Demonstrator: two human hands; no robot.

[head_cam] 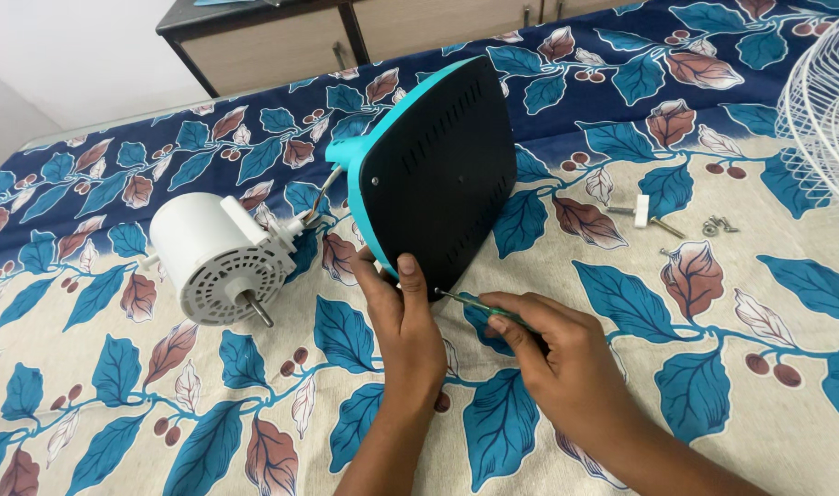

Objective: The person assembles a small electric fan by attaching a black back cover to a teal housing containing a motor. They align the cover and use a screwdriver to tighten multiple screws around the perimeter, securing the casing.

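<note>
Fan base [438, 170], tipped up on the bed, was steadied by left hand [405, 326] fingers pressed against its rim; right hand [552, 354] fingers pinched a screwdriver [474, 304] at a bottom screw, loose screws [718, 223] lying beyond.

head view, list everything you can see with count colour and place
fan base: 1, teal shell with black underside plate, tipped on edge at centre of the bed
fan motor: 1, white with grey vented face and metal shaft, left of the base, joined to it by a cable
screwdriver: 1, green handle, thin metal shaft, tip at the base's lower edge
fan guard: 1, white wire, right edge, partly out of frame
white knob with bolt: 1, right of the base
loose screws: small metal cluster, count unclear, by the knob
bedsheet: 1, beige and navy with blue and brown leaves
cabinet: 1, beige with dark top, behind the bed
left hand: steadies the base's lower edge
right hand: holds the screwdriver
</note>
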